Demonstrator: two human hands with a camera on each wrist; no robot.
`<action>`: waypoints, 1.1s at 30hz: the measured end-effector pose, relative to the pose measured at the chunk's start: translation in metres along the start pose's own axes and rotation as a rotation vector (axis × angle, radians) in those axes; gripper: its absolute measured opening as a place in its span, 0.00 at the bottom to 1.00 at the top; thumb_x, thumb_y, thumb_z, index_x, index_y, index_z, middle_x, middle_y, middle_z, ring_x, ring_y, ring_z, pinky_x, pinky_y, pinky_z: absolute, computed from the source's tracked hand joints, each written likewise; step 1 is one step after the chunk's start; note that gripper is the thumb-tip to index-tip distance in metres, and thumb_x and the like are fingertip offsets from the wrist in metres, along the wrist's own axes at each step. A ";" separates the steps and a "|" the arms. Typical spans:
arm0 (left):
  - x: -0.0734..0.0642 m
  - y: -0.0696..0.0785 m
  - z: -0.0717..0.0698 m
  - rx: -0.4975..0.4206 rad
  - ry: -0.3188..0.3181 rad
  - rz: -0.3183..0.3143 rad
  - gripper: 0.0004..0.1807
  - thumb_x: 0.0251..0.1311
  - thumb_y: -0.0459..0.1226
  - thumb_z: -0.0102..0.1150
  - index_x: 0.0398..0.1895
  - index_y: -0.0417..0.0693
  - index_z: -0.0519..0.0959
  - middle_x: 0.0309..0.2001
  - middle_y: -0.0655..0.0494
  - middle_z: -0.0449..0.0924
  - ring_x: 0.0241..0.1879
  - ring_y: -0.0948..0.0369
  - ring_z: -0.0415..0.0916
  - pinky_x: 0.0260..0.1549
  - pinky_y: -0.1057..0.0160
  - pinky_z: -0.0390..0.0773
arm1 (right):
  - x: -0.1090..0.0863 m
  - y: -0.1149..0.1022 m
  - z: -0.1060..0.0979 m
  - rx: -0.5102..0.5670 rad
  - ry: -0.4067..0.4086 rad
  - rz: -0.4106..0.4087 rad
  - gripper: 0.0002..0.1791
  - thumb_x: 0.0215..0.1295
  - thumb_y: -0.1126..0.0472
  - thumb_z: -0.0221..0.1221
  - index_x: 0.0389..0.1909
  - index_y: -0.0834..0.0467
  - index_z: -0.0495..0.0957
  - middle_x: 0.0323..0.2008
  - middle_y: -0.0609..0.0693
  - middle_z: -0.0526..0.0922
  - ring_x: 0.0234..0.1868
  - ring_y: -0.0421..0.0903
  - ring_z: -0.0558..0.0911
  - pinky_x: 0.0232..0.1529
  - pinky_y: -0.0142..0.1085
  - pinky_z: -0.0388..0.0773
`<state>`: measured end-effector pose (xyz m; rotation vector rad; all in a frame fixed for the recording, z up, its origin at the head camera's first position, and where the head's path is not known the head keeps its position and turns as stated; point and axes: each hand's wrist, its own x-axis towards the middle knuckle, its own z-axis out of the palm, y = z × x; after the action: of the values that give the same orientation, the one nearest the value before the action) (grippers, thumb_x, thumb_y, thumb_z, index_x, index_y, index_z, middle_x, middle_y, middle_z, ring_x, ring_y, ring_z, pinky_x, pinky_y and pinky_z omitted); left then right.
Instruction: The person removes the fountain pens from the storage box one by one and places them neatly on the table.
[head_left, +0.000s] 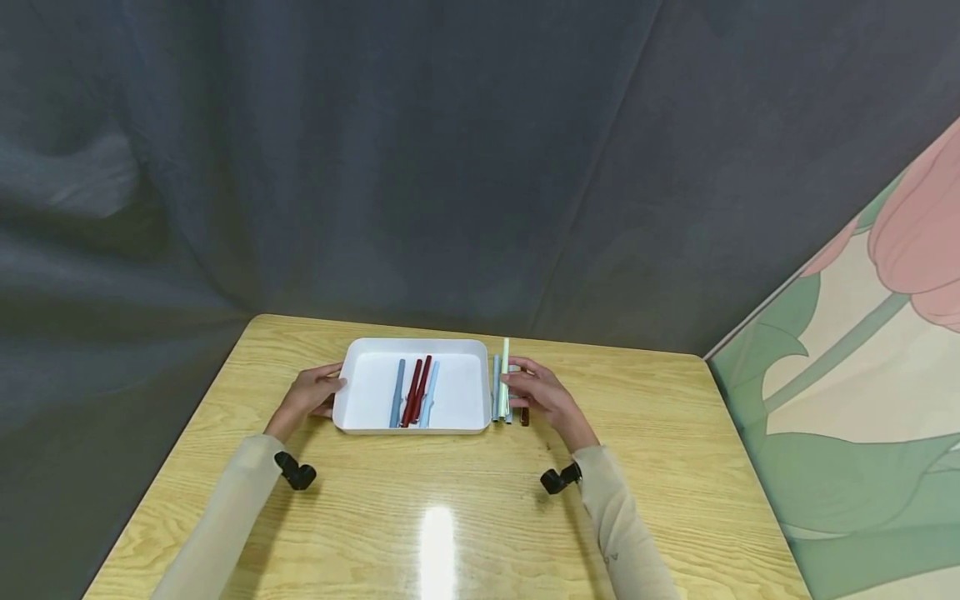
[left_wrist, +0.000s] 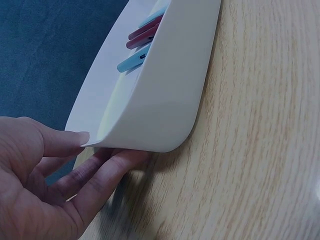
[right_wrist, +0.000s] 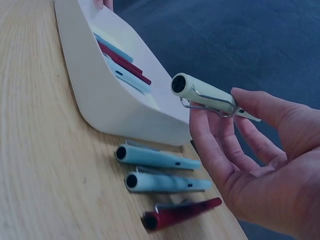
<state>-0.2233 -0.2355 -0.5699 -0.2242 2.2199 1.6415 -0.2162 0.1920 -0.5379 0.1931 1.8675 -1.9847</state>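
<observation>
My left hand (head_left: 311, 390) grips the left end of a white tray (head_left: 465, 387), thumb on the rim and fingers underneath, as the left wrist view shows. Inside the tray lie a blue pen (head_left: 397, 393), two red pens (head_left: 412, 392) side by side and a light blue pen (head_left: 430, 395). Just past the tray's right end, my right hand (head_left: 543, 392) pinches a pale green pen (right_wrist: 210, 95) with a wire clip, lifted off the table. Beneath it on the table are two light blue pens (right_wrist: 167, 181) and a dark red pen (right_wrist: 182, 214), roughly parallel.
The wooden table (head_left: 360, 517) reaches toward me and out to both sides. A dark curtain (head_left: 450, 167) hangs behind its far edge. On the right stands a panel with a flower pattern (head_left: 840, 400). A black wrist camera (head_left: 296, 473) sits on the left sleeve.
</observation>
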 end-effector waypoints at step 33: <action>0.002 -0.003 0.000 0.007 0.015 -0.010 0.31 0.80 0.37 0.52 0.81 0.39 0.61 0.61 0.29 0.78 0.36 0.61 0.86 0.30 0.60 0.88 | -0.007 0.011 -0.050 -0.132 0.208 -0.030 0.29 0.74 0.66 0.63 0.72 0.68 0.69 0.45 0.52 0.89 0.37 0.39 0.87 0.44 0.35 0.87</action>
<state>-0.2245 -0.2359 -0.5731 -0.2458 2.2315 1.6319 -0.2144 0.2420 -0.5506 0.3461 2.1343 -1.9147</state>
